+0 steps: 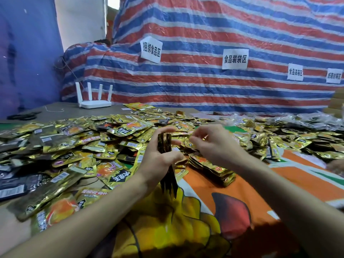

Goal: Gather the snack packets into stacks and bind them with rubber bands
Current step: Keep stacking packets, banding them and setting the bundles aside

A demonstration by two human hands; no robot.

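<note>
Head view: loose snack packets [74, 146] heap the counter [74, 113] at left. Your left hand [158, 162] grips an upright stack [164, 144] above it. Your right hand [214, 146] hovers just beside, fingers curled; whether it pinches anything cannot be told.

single head cam, wide-angle, looks forward and down over worktop [242, 183], hands [162, 157] close up, tarp wall [204, 34] behind

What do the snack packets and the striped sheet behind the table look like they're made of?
The snack packets look like metallised plastic foil: glossy gold, bright glints, creases. The striped sheet is probably woven plastic tarpaulin: slightly shiny, crinkled folds.
</note>
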